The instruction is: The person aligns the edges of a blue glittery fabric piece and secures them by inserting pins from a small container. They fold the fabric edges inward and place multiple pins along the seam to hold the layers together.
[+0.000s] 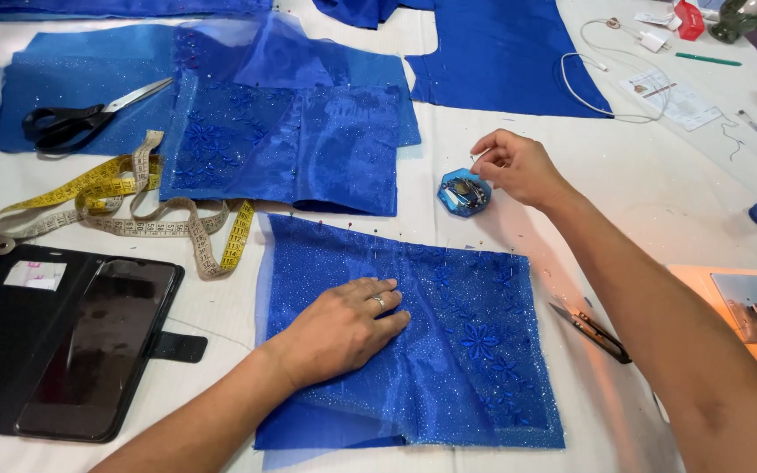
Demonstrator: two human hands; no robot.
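Your left hand (pixel 343 328) lies flat and open on the blue cloth (pixel 449 350) in front of you. Your right hand (pixel 514 166) pinches its fingertips together by the little pin box (pixel 463 193), just above the cloth. A few pins already stick in the cloth's top edge; the other edges look bare.

My left hand (pixel 343 326) lies flat, palm down, on sparkly blue fabric piece (pixel 449 350) w/ embroidered flowers, ring on one finger. My right hand (pixel 514 166) is over by small blue pin box (pixel 463 194), fingertips pinched together just above it; can't tell if a pin's in them. Thread snips (pixel 593 331) lie just right of the fabric, under my right forearm. 2nd blue fabric stack (pixel 300 144) further up tabletop (pixel 659 193). Yellow tape measure (pixel 124 206) + black scissors (pixel 72 123) on left, phone in black wallet case (pixel 89 350) near left. White cable (pixel 611 74) top right.
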